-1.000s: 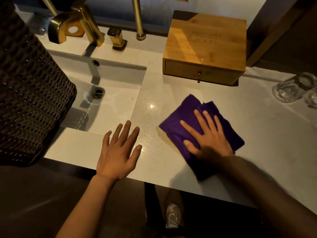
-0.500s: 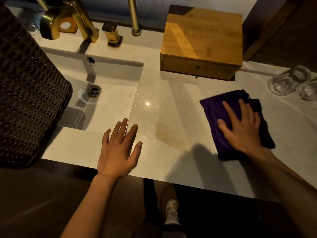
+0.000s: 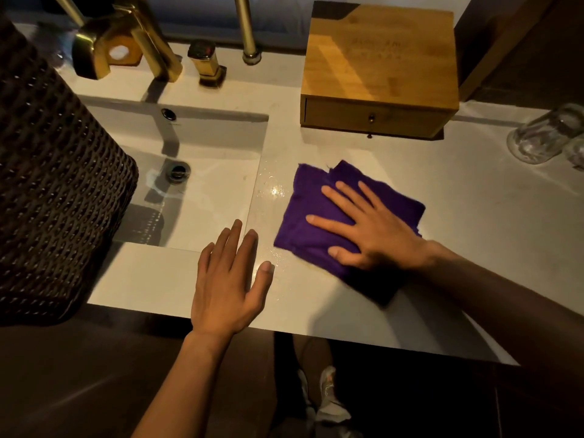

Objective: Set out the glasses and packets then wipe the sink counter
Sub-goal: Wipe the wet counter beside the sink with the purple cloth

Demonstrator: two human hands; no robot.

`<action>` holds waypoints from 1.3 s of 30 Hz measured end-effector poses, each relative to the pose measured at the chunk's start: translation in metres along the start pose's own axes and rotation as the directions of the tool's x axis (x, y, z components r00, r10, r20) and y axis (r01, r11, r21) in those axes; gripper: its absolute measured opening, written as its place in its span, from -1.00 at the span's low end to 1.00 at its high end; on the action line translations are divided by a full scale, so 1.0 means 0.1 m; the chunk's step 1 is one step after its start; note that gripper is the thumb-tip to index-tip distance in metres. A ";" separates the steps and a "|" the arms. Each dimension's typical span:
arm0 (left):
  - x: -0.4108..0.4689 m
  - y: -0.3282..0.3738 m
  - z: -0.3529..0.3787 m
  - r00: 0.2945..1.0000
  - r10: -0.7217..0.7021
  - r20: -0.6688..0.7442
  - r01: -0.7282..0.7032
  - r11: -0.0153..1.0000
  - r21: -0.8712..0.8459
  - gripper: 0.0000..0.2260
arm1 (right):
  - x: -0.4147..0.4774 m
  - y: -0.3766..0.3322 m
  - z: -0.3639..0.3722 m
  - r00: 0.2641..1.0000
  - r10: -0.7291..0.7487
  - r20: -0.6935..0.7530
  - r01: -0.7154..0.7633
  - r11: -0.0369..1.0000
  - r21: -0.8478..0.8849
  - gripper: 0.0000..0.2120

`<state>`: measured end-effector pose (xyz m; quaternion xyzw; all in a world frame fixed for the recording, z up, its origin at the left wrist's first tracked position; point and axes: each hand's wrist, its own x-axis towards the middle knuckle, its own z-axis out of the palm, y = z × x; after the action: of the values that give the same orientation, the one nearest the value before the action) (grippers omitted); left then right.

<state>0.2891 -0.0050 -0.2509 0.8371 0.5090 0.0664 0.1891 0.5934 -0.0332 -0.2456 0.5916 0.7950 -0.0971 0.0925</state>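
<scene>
I am pressing my right hand (image 3: 373, 229) flat, fingers spread, onto the purple cloth (image 3: 319, 216), which is lying on the counter (image 3: 474, 248) just right of the sink's (image 3: 202, 197) right edge. Water droplets (image 3: 275, 191) are glinting along that edge, to the cloth's left, so the next stroke likely wants to go left. My left hand (image 3: 227, 279) is resting open at the counter's front edge, gripping nothing. Glasses (image 3: 543, 137) are standing at the far right.
</scene>
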 end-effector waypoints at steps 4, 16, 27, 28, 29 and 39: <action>0.00 0.01 0.00 1.000 -0.008 0.002 0.008 1.000 0.004 -0.46 | -0.65 -0.07 0.20 0.966 0.255 -0.037 -0.245 0.954 0.174 -0.37; -0.03 0.09 -0.06 0.998 -0.010 -0.055 0.010 1.000 -0.003 -0.47 | -0.77 -1.21 0.44 0.272 0.962 -0.041 -0.866 0.263 0.426 -0.38; -0.03 0.05 -0.08 0.988 -0.049 -0.148 0.040 0.997 -0.063 -0.49 | 0.73 -0.65 -0.09 0.481 0.875 0.051 -0.817 0.426 0.389 -0.32; -0.04 0.04 -0.06 0.987 -0.043 -0.157 0.032 0.997 -0.071 -0.49 | 0.81 -0.55 -0.13 0.546 0.837 0.031 -0.784 0.497 0.372 -0.32; -0.04 0.02 -0.04 0.985 -0.040 -0.166 0.027 0.997 -0.077 -0.49 | 0.90 -0.47 -0.16 0.624 0.782 0.005 -0.736 0.585 0.341 -0.33; -0.04 -0.07 0.01 0.979 -0.025 -0.201 -0.005 0.990 -0.143 -0.40 | 1.01 -0.18 -0.30 0.961 -0.272 0.047 0.275 0.958 -0.079 -0.39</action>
<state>0.2813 -0.0062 -0.2539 0.8078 0.5238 0.1865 0.1959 0.5466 0.0634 -0.2421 0.4699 0.8707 -0.0857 0.1174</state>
